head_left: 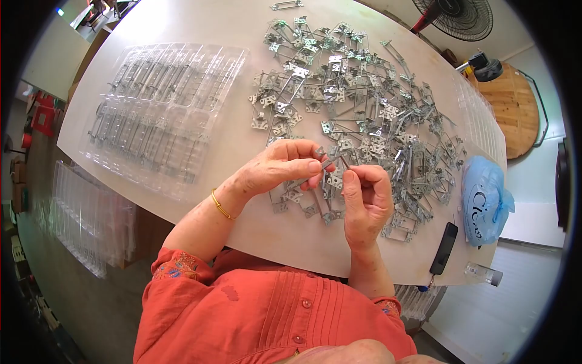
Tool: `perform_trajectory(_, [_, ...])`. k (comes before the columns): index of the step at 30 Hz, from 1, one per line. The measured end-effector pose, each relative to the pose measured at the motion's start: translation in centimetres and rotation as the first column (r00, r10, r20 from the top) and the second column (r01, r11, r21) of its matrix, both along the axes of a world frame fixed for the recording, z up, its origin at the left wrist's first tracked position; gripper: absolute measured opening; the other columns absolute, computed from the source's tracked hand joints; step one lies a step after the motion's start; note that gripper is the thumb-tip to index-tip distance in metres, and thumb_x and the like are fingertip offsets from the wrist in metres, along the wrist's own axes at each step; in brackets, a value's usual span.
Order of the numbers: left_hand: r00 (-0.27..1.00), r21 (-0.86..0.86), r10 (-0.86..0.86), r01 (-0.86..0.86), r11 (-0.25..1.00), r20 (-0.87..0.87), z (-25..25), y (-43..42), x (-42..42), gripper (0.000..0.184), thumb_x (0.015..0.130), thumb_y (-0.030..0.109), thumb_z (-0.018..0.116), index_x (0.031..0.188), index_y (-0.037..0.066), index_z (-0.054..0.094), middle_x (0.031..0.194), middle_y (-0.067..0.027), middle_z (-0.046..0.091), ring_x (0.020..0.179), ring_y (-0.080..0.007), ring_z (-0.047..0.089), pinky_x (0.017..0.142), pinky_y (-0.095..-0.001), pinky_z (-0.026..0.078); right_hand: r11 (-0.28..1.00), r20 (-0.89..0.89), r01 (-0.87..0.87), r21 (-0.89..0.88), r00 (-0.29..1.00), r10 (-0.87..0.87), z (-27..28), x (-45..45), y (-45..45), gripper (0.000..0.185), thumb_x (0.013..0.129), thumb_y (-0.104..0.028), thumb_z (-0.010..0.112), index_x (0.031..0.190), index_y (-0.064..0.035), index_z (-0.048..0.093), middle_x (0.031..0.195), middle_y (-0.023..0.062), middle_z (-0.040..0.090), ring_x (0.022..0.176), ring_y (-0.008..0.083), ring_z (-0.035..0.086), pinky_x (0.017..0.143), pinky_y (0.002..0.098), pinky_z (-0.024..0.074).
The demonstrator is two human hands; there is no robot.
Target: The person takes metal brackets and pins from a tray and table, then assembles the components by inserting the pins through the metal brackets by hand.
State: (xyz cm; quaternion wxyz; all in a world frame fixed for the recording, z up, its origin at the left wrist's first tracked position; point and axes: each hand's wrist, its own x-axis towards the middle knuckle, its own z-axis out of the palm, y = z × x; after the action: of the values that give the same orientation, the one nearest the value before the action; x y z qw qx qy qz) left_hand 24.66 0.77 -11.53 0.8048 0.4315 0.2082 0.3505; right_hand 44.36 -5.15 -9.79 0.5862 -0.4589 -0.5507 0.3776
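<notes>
Near the front of the table, my left hand [282, 167] pinches a small metal bracket [330, 162] between thumb and fingers. My right hand [368, 203] is closed at the other side of the same bracket, thumb against forefinger. Its fingertips meet a thin bar of the metal part. Just beyond both hands spreads a large loose heap of similar metal brackets [379, 112], made of thin rods with punched plates. Some of these lie right under my fingers, so the exact outline of the held part is hard to separate.
A clear plastic tray [227, 76] with rows of metal parts lies left on the table [242, 221]. More clear trays [91, 209] are stacked below left. At right are a blue plastic bag [485, 200], a black phone [444, 247], and a clear bottle [483, 274]. A fan [458, 18] stands behind.
</notes>
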Motion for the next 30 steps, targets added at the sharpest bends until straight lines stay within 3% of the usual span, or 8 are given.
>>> perform_trajectory(1, [1.0,0.013,-0.006,0.006,1.0,-0.006,-0.06,0.04,-0.04,0.044,0.095,0.034,0.069,0.117,-0.004,0.066,0.086,-0.0034,0.066,0.078,-0.0094,0.059,0.068,-0.0257,0.046,1.0,0.0,-0.001,0.0,1.0,0.001,-0.04,-0.01,0.01,0.011,0.094,0.001,0.068,0.103,-0.0016,0.063,0.095,0.0014,0.057,0.078,0.0052,0.053,0.07,0.0203,0.0448])
perform_trajectory(10, [0.992,0.02,0.059,-0.057,0.998,-0.116,0.16,-0.04,-0.19,0.038,0.093,0.028,0.071,0.116,-0.001,0.066,0.088,-0.0011,0.065,0.079,-0.0072,0.059,0.067,-0.0228,0.045,1.0,0.01,0.019,0.005,1.0,-0.019,0.04,-0.08,-0.01,0.012,0.093,0.003,0.069,0.103,-0.0016,0.063,0.094,0.0011,0.057,0.076,0.0051,0.052,0.068,0.0197,0.0441])
perform_trajectory(16, [0.984,0.033,0.074,-0.07,0.997,-0.164,0.86,-0.09,-0.25,0.034,0.091,0.025,0.074,0.115,0.002,0.067,0.088,0.0026,0.063,0.078,-0.0036,0.056,0.065,-0.0198,0.043,0.999,0.076,0.053,-0.011,0.996,-0.052,0.11,0.01,0.04,0.007,0.094,-0.003,0.069,0.099,-0.002,0.064,0.09,0.0011,0.059,0.076,0.0062,0.053,0.068,0.0211,0.0438])
perform_trajectory(23, [0.982,0.036,0.029,-0.022,0.999,-0.188,0.38,-0.06,-0.29,0.032,0.091,0.023,0.074,0.113,0.002,0.065,0.092,0.0035,0.063,0.079,-0.0012,0.053,0.065,-0.0186,0.042,0.998,0.023,-0.025,-0.061,0.999,0.026,-0.26,0.27,-0.01,0.008,0.1,-0.009,0.064,0.097,-0.0016,0.063,0.083,-0.0004,0.058,0.071,0.0052,0.052,0.065,0.0203,0.0429])
perform_trajectory(25, [0.975,0.113,0.052,-0.028,0.993,-0.214,0.24,-0.14,-0.21,0.031,0.092,0.022,0.073,0.114,0.002,0.065,0.093,0.0038,0.063,0.08,-0.001,0.053,0.065,-0.0188,0.042,0.994,-0.015,-0.044,-0.098,0.999,0.043,-0.17,0.08,-0.02,0.011,0.101,-0.011,0.062,0.098,-0.0013,0.063,0.082,-0.0011,0.058,0.069,0.0048,0.052,0.063,0.0197,0.0426])
perform_trajectory(30, [0.968,0.134,0.054,-0.021,0.991,-0.246,0.23,-0.14,-0.18,0.031,0.092,0.021,0.073,0.114,0.001,0.064,0.092,0.0039,0.063,0.082,-0.002,0.053,0.068,-0.0198,0.043,0.996,-0.075,-0.066,-0.058,0.995,0.062,-0.27,-0.45,0.2,0.018,0.105,-0.013,0.056,0.118,-0.0014,0.054,0.079,0.0011,0.06,0.066,0.0054,0.054,0.059,0.0202,0.0447])
